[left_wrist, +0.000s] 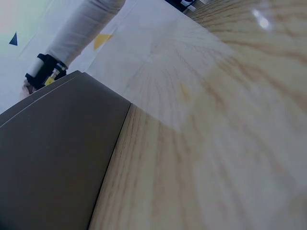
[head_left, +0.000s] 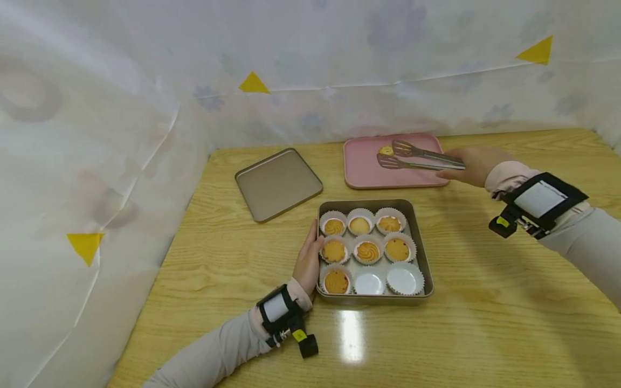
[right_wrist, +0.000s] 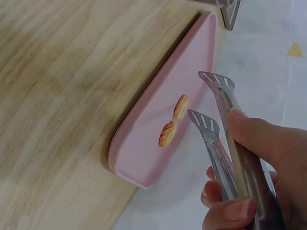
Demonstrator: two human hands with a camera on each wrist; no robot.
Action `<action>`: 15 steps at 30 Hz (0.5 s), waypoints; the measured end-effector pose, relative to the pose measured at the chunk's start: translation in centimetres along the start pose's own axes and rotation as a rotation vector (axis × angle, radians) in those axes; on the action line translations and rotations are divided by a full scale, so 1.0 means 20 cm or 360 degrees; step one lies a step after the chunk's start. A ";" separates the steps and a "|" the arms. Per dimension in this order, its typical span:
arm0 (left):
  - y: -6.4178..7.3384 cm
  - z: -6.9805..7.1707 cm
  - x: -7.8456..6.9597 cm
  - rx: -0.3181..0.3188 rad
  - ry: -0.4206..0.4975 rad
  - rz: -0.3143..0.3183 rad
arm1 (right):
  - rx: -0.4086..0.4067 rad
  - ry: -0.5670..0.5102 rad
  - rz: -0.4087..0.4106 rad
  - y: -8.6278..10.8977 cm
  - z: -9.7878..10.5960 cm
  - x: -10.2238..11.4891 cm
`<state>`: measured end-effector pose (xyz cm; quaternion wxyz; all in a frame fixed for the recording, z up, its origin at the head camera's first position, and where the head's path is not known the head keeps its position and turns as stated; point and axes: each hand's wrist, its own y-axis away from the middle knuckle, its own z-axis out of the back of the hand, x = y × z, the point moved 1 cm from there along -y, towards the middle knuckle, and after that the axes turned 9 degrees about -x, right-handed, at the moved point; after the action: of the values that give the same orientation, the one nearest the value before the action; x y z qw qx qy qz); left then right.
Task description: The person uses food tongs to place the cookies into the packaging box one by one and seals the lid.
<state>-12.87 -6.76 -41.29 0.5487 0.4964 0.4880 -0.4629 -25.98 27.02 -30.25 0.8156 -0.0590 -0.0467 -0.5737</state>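
In the head view my right hand (head_left: pixel 480 164) holds metal tongs (head_left: pixel 424 166) over the pink tray (head_left: pixel 356 167). Their slotted tips stand apart with nothing between them, as the right wrist view also shows. Two cookies (right_wrist: pixel 168 133) lie side by side on that tray; in the head view the tongs partly hide them. My left hand (head_left: pixel 307 267) holds the left side of a square baking tin (head_left: pixel 423 253), its thumb at the rim. Pleated paper cups fill the tin; several contain a cookie (head_left: pixel 367 251), and two white cups (head_left: pixel 404 279) in the front row have none.
A flat, brownish tin lid (head_left: pixel 278 185) lies on the wooden table (head_left: pixel 233 264) behind and left of the baking tin. White sheeting (head_left: pixel 310 64) with yellow triangles hangs along the back and left edges of the table.
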 end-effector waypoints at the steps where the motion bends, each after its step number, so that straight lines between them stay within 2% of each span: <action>1: 0.00 0.00 0.00 0.0000 0.0005 0.0000 | 0.0005 -0.0007 -0.0009 -0.01 0.00 -0.01; 8: 0.00 0.00 0.00 -0.0015 0.0019 0.0004 | 0.0069 -0.0011 -0.0068 -0.09 -0.02 -0.03; 15: -0.01 0.00 0.01 -0.0035 0.0007 -0.0015 | 0.0090 -0.0088 -0.0079 -0.13 -0.02 -0.01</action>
<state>-13.05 -6.74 -41.44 0.5507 0.4891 0.4966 -0.4591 -28.56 26.20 -30.47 0.8009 -0.0507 -0.0868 -0.5903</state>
